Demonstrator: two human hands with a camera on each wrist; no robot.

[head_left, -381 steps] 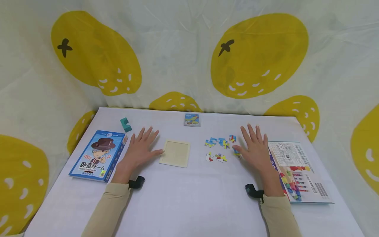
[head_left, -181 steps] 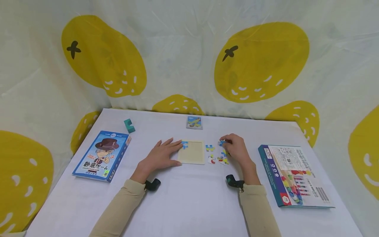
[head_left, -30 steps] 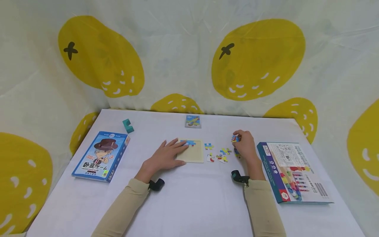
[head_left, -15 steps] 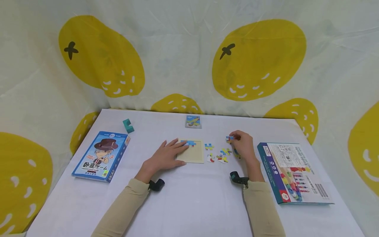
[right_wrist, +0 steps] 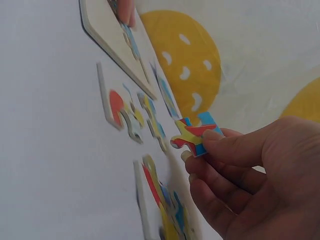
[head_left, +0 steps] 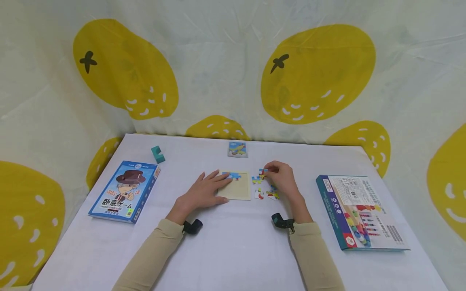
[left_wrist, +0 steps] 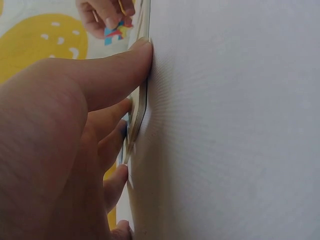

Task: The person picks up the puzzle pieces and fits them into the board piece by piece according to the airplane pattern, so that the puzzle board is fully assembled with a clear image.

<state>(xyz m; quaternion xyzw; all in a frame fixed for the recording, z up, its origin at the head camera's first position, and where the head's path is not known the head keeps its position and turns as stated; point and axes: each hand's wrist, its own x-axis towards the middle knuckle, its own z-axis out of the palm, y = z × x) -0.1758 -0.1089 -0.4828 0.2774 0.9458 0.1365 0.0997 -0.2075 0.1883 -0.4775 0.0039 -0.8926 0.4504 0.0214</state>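
My left hand (head_left: 202, 192) rests on the left side of a square wooden puzzle tray (head_left: 240, 193), its fingers spread and its thumb at the near left corner. Joined blue puzzle pieces (head_left: 236, 176) lie along the tray's top edge, partly under those fingertips. Just right of the tray, my right hand (head_left: 285, 180) pinches a blue, red and yellow puzzle piece (right_wrist: 197, 135) between thumb and fingers, raised over the table. Below it lie several loose pieces, among them a blue-yellow piece (head_left: 256, 180) and a white-red piece (head_left: 259, 194).
A small airplane picture card (head_left: 238, 149) lies behind the tray. On the left are a blue game box (head_left: 125, 192) and a green notched block (head_left: 158, 154). A larger box (head_left: 364, 212) lies at the right. A patterned cloth (head_left: 218, 81) hangs behind the table.
My right hand has carried the pinched piece leftward toward the tray over the last second. Since the oldest frame, the tray has shifted right and blue pieces have come into it. My left hand stays put lately.
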